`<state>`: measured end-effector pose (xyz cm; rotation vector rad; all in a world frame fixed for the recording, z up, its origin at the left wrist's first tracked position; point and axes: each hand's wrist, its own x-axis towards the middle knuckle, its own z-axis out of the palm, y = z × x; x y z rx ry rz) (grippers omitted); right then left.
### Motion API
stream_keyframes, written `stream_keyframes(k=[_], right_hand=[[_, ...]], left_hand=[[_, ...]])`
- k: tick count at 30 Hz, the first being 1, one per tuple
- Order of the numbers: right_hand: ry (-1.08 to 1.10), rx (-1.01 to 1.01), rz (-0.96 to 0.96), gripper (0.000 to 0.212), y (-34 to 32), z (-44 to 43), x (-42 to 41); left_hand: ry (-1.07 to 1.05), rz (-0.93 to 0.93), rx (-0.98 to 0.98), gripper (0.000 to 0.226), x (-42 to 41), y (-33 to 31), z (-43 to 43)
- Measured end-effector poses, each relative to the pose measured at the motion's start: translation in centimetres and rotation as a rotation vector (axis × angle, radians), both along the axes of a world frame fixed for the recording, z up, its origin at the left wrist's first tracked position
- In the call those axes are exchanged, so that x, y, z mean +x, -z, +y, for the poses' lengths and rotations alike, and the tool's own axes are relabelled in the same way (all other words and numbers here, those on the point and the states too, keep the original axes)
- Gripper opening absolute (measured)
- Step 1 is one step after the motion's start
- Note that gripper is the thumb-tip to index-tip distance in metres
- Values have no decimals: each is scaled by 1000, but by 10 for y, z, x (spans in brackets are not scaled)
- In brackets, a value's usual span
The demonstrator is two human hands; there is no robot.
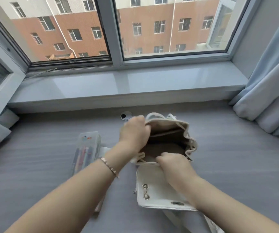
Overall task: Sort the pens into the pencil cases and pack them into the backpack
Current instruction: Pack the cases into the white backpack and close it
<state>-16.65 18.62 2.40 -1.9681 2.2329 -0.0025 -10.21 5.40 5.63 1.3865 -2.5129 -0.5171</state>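
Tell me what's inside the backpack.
Only brown lining shows inside the backpack, its mouth held open by left hand and right hand. The near corner is covered by the right hand.

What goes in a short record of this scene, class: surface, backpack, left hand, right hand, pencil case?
surface: grey tabletop below a window sill
backpack: white, mouth open, flap lying toward the camera
left hand: grips the far left rim of the mouth
right hand: grips the near rim
pencil case: clear, pens inside, lying left of the backpack, no hand on it
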Motion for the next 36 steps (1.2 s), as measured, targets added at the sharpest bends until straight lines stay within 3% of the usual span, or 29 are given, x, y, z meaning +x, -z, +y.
stream_keyframes(k=[3,6,11,14,16,18,19,20,22,24,25,29,32,36], right_hand=[[-26,-46,17,48,-10,8,0],[-120,-38,5,54,-25,14,2],[-207,201,-142,7,-35,2,5],[2,-31,-315,34,-44,-16,-3],[161,-220,-299,31,-44,-31,-16],[260,-224,-274,30,-40,-40,-24],[291,-210,-275,30,-38,-41,-26],[305,-217,-280,30,-36,-41,-26],[302,-255,-280,31,-31,-40,-23],[298,-288,-274,31,-29,-39,-22],[302,-290,-275,31,-28,-39,-22],[318,-262,-307,31,-30,-40,-21],[365,-246,-384,34,-34,-41,-20],[471,-172,-678,68,-44,-47,-17]], left_hand=[[-91,-38,-61,20,-1,-13,-35],[-144,-85,54,12,6,-7,-59],[-168,-124,136,16,15,18,-47],[-122,-103,113,19,28,17,-32],[-61,34,272,30,40,15,-28],[-9,267,467,50,58,17,-23],[-40,301,429,55,70,24,-24],[-125,216,303,55,84,33,-26],[-331,-187,122,73,116,56,-29],[-478,-414,258,101,141,72,-25],[-543,-408,333,107,150,78,-23],[-643,-227,305,103,157,74,-19],[-649,7,297,101,143,47,-15],[-463,295,252,92,102,-16,-1]])
